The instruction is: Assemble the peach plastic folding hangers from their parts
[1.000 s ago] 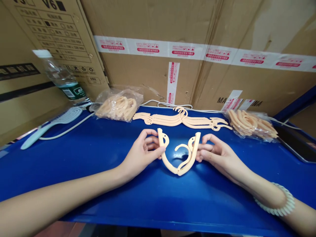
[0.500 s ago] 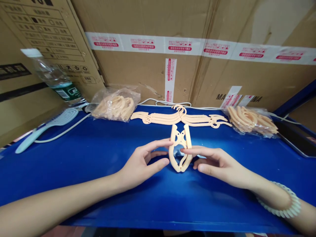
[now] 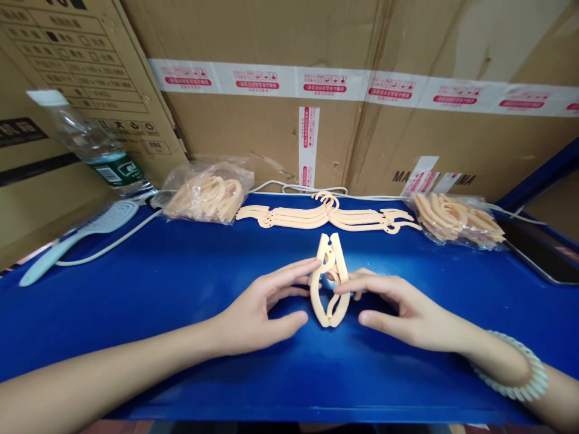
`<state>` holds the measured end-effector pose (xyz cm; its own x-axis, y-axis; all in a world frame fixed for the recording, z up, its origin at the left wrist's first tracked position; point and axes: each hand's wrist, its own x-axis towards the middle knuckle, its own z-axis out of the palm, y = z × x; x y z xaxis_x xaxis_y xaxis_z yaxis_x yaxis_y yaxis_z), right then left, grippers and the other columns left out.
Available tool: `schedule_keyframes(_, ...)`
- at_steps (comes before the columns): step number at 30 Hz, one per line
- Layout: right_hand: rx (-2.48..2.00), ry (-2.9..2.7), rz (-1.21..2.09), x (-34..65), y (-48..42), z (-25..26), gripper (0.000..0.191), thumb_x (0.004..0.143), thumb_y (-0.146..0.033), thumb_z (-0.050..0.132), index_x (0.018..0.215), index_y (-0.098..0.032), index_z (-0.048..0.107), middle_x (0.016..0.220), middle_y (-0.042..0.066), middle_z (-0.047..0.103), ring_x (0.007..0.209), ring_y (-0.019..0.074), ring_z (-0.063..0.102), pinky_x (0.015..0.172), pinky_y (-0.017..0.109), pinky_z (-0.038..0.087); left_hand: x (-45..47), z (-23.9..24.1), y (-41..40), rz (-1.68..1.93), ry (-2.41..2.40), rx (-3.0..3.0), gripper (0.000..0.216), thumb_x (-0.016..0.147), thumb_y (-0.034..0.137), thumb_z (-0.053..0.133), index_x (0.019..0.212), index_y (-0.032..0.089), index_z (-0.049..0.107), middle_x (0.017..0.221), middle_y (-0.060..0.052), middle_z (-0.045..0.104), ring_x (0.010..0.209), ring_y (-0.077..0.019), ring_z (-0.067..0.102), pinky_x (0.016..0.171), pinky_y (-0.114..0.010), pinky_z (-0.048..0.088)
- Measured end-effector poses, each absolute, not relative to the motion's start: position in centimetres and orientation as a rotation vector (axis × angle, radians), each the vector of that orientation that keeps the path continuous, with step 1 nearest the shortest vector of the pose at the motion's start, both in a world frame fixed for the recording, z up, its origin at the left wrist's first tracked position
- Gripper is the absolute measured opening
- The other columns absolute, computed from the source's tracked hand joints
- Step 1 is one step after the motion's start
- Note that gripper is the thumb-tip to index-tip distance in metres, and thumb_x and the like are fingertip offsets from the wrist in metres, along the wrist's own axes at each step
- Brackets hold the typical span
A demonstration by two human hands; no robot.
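A cream folding hanger (image 3: 318, 298), partly folded, stands between my two hands above the blue table. Its two arms lean together at the top, with an opening between them. The fingers of my left hand (image 3: 265, 310) press against its left arm, the thumb held off it. From the other side, fingers of my right hand (image 3: 402, 310) press on the right arm, and that thumb too is apart. Just behind lies a row of several unfolded cream hangers (image 3: 298, 217), side by side with their hooks bunched together.
Clear plastic bags of folded hangers lie at the back left (image 3: 205, 196) and back right (image 3: 456, 220). On the left are a hairbrush (image 3: 106, 218) and a water bottle (image 3: 102, 150). A white cable runs along the cardboard boxes (image 3: 253, 138). A dark flat device (image 3: 538, 253) lies far right.
The upper ends of the hanger's arms have come closer together. The hanger sits slightly lower, and both thumbs have moved away from it. The view has shifted slightly.
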<state>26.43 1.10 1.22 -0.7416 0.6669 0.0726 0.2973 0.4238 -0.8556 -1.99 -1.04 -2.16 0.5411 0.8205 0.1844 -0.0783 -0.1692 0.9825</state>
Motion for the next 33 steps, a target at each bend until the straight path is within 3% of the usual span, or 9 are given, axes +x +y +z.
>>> schedule_keyframes(3, -0.789, -2.363, 1.156, 26.4, 0.9, 1.2, 0.037, 0.099, -0.032, 0.065, 0.136, -0.029, 0.064, 0.139, 0.008, 0.064, 0.133, 0.0251, 0.056, 0.115, 0.044, 0.042, -2.2, -2.0, -1.1, 0.926, 0.685, 1.638, 0.074, 0.083, 0.002, 0.063, 0.15, 0.031, 0.051, 0.158, -0.008, 0.045, 0.134, -0.0273, 0.056, 0.105, -0.037, 0.055)
schedule_keyframes(9, -0.802, -2.367, 1.083, 26.5, 1.1, 0.9, 0.035, 0.102, -0.03, 0.061, 0.137, -0.03, 0.059, 0.14, 0.007, 0.06, 0.131, 0.0221, 0.055, 0.114, 0.041, 0.042, -2.6, -2.3, -0.8, 0.903, 0.774, 1.661, 0.073, 0.086, 0.008, 0.06, 0.154, 0.027, 0.045, 0.158, -0.013, 0.045, 0.131, -0.0295, 0.058, 0.104, -0.042, 0.053)
schedule_keyframes(12, -0.786, -2.417, 1.07, 26.5, 1.1, 0.9, 0.032, 0.103, -0.029, 0.057, 0.135, -0.028, 0.058, 0.142, 0.008, 0.057, 0.134, 0.0227, 0.052, 0.115, 0.042, 0.042, -2.5, -2.3, -1.0, 0.866, 0.774, 1.811, 0.076, 0.084, 0.007, 0.059, 0.155, 0.026, 0.043, 0.163, -0.012, 0.037, 0.144, -0.0324, 0.045, 0.107, -0.043, 0.052)
schedule_keyframes(15, -0.797, -2.497, 1.004, 26.6, 1.1, 0.8, 0.033, 0.104, -0.029, 0.054, 0.137, -0.027, 0.056, 0.148, 0.01, 0.053, 0.142, 0.0252, 0.044, 0.118, 0.046, 0.039, -2.4, -2.1, -1.2, 0.826, 0.782, 2.0, 0.081, 0.082, 0.007, 0.058, 0.158, 0.025, 0.036, 0.166, -0.011, 0.031, 0.153, -0.033, 0.03, 0.116, -0.047, 0.045)
schedule_keyframes(20, -0.837, -2.628, 0.799, 26.6, 1.2, 0.4, 0.038, 0.106, -0.028, 0.046, 0.144, -0.028, 0.048, 0.156, 0.009, 0.046, 0.152, 0.0249, 0.028, 0.121, 0.051, 0.035, -2.6, -2.0, -1.1, 0.756, 0.868, 2.189, 0.076, 0.079, 0.006, 0.054, 0.151, 0.022, 0.035, 0.164, -0.013, 0.034, 0.15, -0.0309, 0.035, 0.124, -0.056, 0.031)
schedule_keyframes(26, -0.802, -2.706, 0.502, 26.4, 1.5, -0.6, 0.05, 0.107, -0.028, 0.045, 0.156, -0.031, 0.039, 0.153, 0.01, 0.05, 0.147, 0.0286, 0.037, 0.118, 0.054, 0.039, -2.5, -1.7, -1.0, 0.612, 0.959, 2.317, 0.061, 0.088, 0.018, 0.06, 0.145, 0.02, 0.039, 0.162, -0.017, 0.036, 0.15, -0.0352, 0.034, 0.12, -0.062, 0.034)
schedule_keyframes(33, -0.806, -2.715, 0.343, 26.3, 2.0, -0.8, 0.046, 0.107, -0.029, 0.046, 0.153, -0.031, 0.047, 0.132, 0.013, 0.056, 0.119, 0.0285, 0.054, 0.101, 0.049, 0.05, -2.3, -2.0, -1.2, 0.581, 1.002, 2.37, 0.061, 0.091, 0.026, 0.063, 0.147, 0.019, 0.042, 0.161, -0.018, 0.038, 0.15, -0.0384, 0.033, 0.12, -0.063, 0.032)
